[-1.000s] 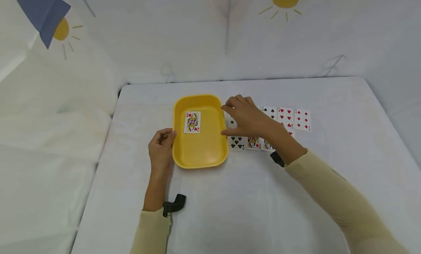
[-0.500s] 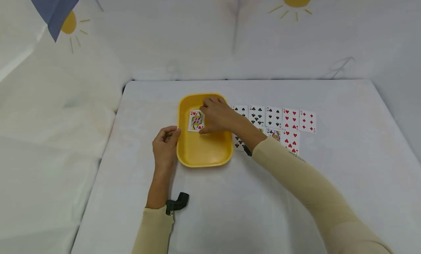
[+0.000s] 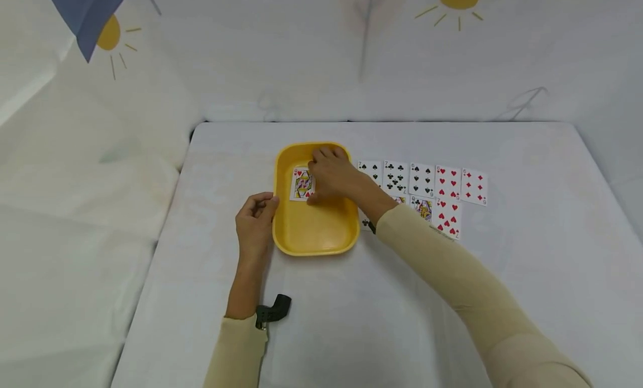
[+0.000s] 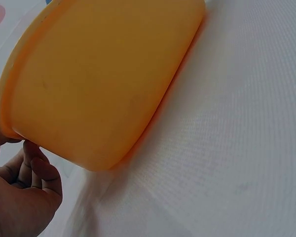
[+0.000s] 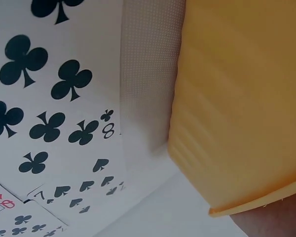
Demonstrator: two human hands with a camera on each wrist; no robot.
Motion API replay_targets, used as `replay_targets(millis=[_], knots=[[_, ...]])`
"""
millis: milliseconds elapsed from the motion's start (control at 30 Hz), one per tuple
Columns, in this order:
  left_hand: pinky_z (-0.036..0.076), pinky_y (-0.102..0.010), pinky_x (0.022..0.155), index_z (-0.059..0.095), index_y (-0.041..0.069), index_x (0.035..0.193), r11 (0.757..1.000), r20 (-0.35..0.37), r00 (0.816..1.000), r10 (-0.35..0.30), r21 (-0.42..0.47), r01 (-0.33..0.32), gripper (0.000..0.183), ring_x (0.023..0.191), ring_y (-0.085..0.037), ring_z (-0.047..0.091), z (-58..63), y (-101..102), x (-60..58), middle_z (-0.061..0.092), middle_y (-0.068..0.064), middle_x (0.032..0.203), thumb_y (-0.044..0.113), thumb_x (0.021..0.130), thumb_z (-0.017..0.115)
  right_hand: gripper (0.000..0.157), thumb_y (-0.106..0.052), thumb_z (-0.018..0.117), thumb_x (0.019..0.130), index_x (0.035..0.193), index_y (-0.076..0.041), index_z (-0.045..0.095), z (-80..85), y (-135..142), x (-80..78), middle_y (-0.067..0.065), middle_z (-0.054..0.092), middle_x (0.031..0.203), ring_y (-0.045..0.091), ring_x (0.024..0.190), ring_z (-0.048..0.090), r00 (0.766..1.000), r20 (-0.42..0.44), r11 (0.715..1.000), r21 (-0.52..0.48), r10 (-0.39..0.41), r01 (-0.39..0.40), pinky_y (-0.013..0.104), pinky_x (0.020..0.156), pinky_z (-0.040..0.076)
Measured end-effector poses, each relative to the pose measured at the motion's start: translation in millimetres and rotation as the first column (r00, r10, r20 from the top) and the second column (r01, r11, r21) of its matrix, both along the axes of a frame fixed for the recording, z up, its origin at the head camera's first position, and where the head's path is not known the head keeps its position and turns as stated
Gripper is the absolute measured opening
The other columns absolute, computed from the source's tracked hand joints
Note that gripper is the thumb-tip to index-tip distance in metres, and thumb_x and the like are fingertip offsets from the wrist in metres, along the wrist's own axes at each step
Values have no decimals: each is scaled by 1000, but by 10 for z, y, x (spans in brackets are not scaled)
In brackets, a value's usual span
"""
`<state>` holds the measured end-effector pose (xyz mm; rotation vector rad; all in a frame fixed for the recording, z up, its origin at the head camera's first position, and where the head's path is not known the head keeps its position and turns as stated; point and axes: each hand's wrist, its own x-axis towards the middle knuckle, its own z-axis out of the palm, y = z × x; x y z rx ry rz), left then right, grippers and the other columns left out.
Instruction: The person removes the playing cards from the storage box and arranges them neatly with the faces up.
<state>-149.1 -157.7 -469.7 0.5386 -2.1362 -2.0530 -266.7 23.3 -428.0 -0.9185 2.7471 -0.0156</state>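
In the head view, my left hand [image 3: 255, 223] holds the left rim of a yellow tray [image 3: 316, 237]. The left wrist view shows the thumb at the rim of the tray [image 4: 98, 84] and curled fingers [image 4: 47, 173] below it. My right hand [image 3: 334, 173] reaches over the tray's right side. Its thumb and fingertips stand apart at the right part of a queen of hearts playing card [image 3: 300, 184], lying face up inside; I cannot tell if they grip it. In the right wrist view the tray wall [image 5: 237, 98] hides most of that hand.
Right of the tray, face-up cards lie in two rows on the white table [image 3: 402, 298], including a six of diamonds [image 3: 474, 187] and a seven of hearts [image 3: 448, 218]. The right forearm covers part of the lower row. An eight of clubs [image 5: 49, 98] lies beside the tray.
My right hand has moved left from the tray's right rim to the queen of hearts inside, uncovering more of the cards on the table. My left hand keeps holding the rim.
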Motion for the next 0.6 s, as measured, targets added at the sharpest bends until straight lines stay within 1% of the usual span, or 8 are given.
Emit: replay_targets(millis=[200,300,467,600], knots=[[53,-22,72,68,10,112,1000,-18,1000,5,-7,-5,28,87,-22,60,-6,10,7,63,-9,102,31,95,71,73,-68,72,78,120,-9,61,3,-22,-15,11,44,130,28,122,33,1000,17,999,27,-26,25,48,107,23],[53,-22,71,69,10,112,1000,-19,1000,6,-11,-6,28,86,-21,60,-9,14,4,63,-9,102,32,95,71,69,-68,71,79,116,-10,62,0,-22,-17,11,44,129,28,121,33,1000,19,999,37,-22,22,48,106,23],[53,-20,71,68,8,112,1000,-6,1000,11,-13,-12,29,85,-19,59,-15,19,-1,62,-8,102,32,95,71,66,-67,68,81,113,-9,63,-29,-12,-11,12,45,128,29,119,34,1000,-23,998,59,16,-14,48,104,24],[53,-20,72,68,6,113,1000,-2,1000,9,-6,-9,31,86,-19,59,-12,20,3,61,-8,102,32,95,71,69,-70,67,79,112,-9,64,-42,-5,6,12,45,127,29,119,34,998,-51,998,60,25,-22,49,105,24]])
